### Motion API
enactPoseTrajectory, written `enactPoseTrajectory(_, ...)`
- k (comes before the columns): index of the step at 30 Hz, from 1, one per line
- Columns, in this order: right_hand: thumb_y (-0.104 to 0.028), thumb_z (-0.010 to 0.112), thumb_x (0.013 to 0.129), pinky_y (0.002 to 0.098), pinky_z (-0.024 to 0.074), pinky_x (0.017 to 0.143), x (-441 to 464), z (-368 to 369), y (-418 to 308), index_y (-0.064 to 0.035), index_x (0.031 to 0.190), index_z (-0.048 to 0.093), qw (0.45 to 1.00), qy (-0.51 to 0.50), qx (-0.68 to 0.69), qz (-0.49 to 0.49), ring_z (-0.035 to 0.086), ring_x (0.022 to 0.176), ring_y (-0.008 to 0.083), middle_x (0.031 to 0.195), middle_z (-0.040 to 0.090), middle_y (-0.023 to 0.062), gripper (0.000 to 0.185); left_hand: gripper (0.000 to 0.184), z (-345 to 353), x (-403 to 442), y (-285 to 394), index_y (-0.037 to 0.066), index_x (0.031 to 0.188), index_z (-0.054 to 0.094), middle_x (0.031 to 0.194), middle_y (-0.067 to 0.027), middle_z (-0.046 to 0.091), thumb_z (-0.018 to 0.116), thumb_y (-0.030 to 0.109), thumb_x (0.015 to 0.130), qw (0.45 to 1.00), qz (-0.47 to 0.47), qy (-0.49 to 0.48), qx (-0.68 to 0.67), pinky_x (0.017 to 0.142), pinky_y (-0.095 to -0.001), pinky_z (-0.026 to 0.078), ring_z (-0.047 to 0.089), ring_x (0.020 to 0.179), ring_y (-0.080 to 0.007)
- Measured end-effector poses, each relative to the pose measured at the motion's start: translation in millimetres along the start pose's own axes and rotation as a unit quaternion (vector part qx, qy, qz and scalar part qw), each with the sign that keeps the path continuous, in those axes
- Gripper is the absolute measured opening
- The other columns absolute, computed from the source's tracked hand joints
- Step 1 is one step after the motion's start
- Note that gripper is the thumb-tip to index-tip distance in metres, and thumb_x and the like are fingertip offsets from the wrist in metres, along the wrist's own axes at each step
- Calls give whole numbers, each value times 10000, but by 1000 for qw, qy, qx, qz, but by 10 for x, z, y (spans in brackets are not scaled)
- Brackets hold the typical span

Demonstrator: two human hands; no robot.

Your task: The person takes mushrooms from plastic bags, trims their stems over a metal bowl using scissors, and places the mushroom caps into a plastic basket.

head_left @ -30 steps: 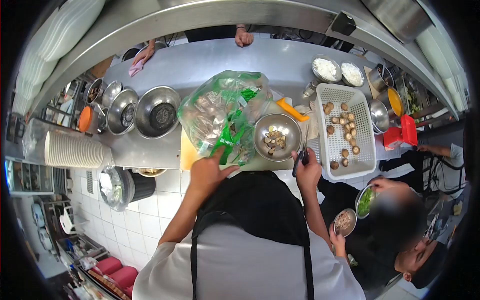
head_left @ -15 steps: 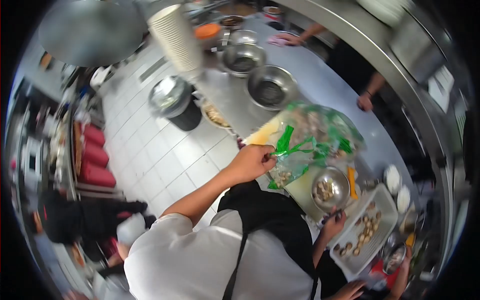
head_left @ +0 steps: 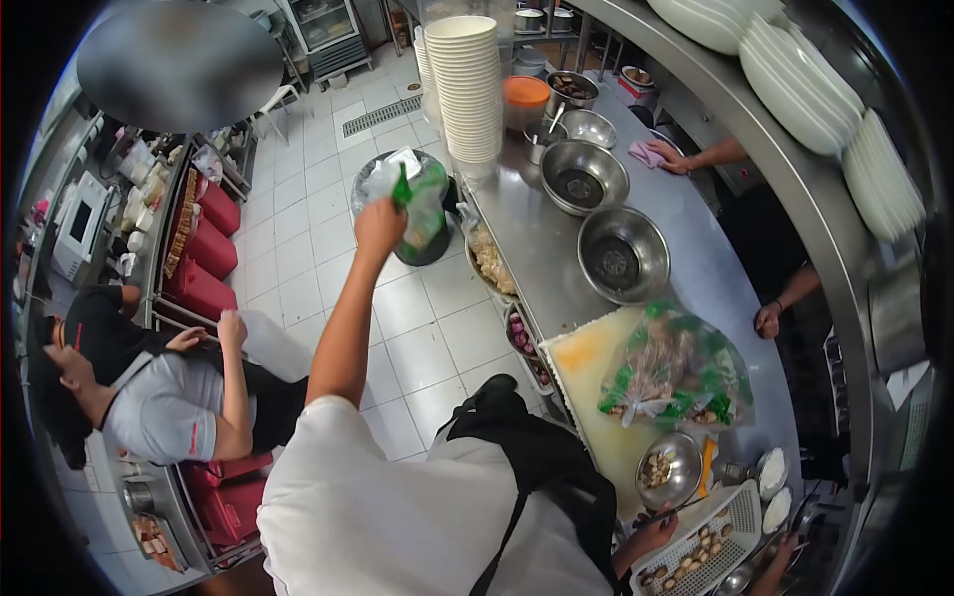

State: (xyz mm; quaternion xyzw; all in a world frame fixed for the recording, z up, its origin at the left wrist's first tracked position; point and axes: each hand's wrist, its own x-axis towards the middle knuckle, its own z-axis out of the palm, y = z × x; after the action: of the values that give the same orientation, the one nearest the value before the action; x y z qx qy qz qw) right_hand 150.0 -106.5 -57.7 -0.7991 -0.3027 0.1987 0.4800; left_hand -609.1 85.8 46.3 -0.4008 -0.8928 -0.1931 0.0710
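Note:
My left hand [head_left: 381,228] is stretched out over a black trash bin [head_left: 434,248], its fingers closed on a clear plastic bag [head_left: 425,207] with green markings, which hangs above the bin's opening. On the right, my right hand [head_left: 651,533] grips a thin dark-handled knife [head_left: 681,509], partly hidden. Close by are a steel bowl [head_left: 686,487] of pale cut pieces and a white perforated basket [head_left: 740,531] holding several mushrooms. A larger green-and-clear bag [head_left: 681,363], full of what look like mushrooms, lies on the stained cutting board [head_left: 586,350].
Paper cups [head_left: 465,94] stand stacked on the steel counter [head_left: 512,214], near two large metal bowls [head_left: 621,253]. Across it, another person's hand [head_left: 671,157] rests by a pink cloth. A co-worker in grey [head_left: 174,412] stands at left, near red bins [head_left: 204,253].
My left hand has swung away from the board to the bin, carrying the small plastic bag. The view has turned, and the large bag stays on the board.

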Motion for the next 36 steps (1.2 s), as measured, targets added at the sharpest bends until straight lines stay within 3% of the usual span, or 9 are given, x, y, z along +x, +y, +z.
enactPoseTrajectory(4, -418, 715, 968, 256, 418, 395, -132, 7, -105, -4, 1194, 606, 999, 0, -30, 27, 608, 503, 171, 851, 689, 153, 484, 335, 416, 816, -306, 23, 991, 658, 904, -252, 726, 731, 305, 826, 997, -24, 70, -3, 770, -532, 565, 707, 872, -446)
enactPoseTrajectory(7, -427, 703, 974, 258, 422, 404, -124, 13, -117, -20, 1200, 618, 996, 38, -61, 54, 629, 522, 174, 843, 705, 147, 473, 418, 843, 927, -251, 31, 1086, 618, 950, -233, 734, 764, 309, 810, 999, -29, -18, -12, 775, -533, 564, 710, 878, -435)
enactPoseTrajectory(13, -440, 692, 977, 265, 429, 418, -293, 81, -225, -30, 1168, 639, 992, 92, -48, 73, 632, 547, 166, 797, 703, 134, 455, 290, 1790, -79, 434, 90, 967, 758, 846, -199, 730, 745, 342, 825, 983, 85, -119, -111, 728, -498, 576, 717, 818, -388)
enactPoseTrajectory(20, -402, 714, 970, 260, 434, 447, -555, 262, -314, -15, 1215, 622, 990, 100, 25, 97, 593, 543, 132, 778, 680, 100, 467, 222, 1264, -997, 1361, 50, 895, 742, 779, -170, 724, 682, 259, 939, 946, 78, -171, -264, 652, -446, 532, 711, 705, -343)
enactPoseTrajectory(21, -376, 722, 970, 261, 441, 460, -579, 261, -308, -3, 1207, 625, 989, 101, 27, 101, 593, 548, 130, 769, 678, 91, 452, 244, 1194, -1043, 1468, 31, 836, 717, 711, -162, 684, 691, 245, 949, 934, 134, -110, -314, 592, -433, 498, 672, 641, -338)
enactPoseTrajectory(25, -194, 754, 952, 292, 463, 518, -572, 192, -38, 30, 1111, 654, 993, 110, -41, 17, 588, 583, 109, 686, 655, 49, 293, 176, 599, -1297, 2070, 4, 835, 704, 695, -125, 655, 713, 148, 935, 868, 187, -169, -428, 569, -383, 496, 639, 601, -281)
enactPoseTrajectory(30, -19, 713, 894, 374, 553, 720, -657, 31, -167, 55, 1181, 636, 979, 144, -107, -97, 730, 788, 244, 885, 753, 205, 307, 78, -112, -2040, 2854, 1, 879, 724, 779, -112, 683, 740, 76, 895, 723, 390, -229, -521, 606, -358, 533, 654, 631, -264)
enactPoseTrajectory(31, -23, 727, 866, 396, 560, 749, -697, 4, -550, 50, 1197, 635, 978, 126, -162, -32, 748, 827, 304, 922, 744, 226, 351, 72, -201, -2238, 3009, 3, 888, 729, 801, -115, 691, 748, 73, 886, 688, 435, -248, -525, 621, -362, 546, 662, 645, -265)
enactPoseTrajectory(36, -100, 793, 830, 419, 550, 681, -643, -87, -684, 19, 1216, 643, 970, 115, -153, -149, 712, 722, 340, 829, 711, 197, 431, 212, 85, -3152, 3603, 7, 1062, 718, 1023, -140, 706, 662, 15, 857, 609, 656, -239, -376, 739, -398, 585, 715, 843, -301)
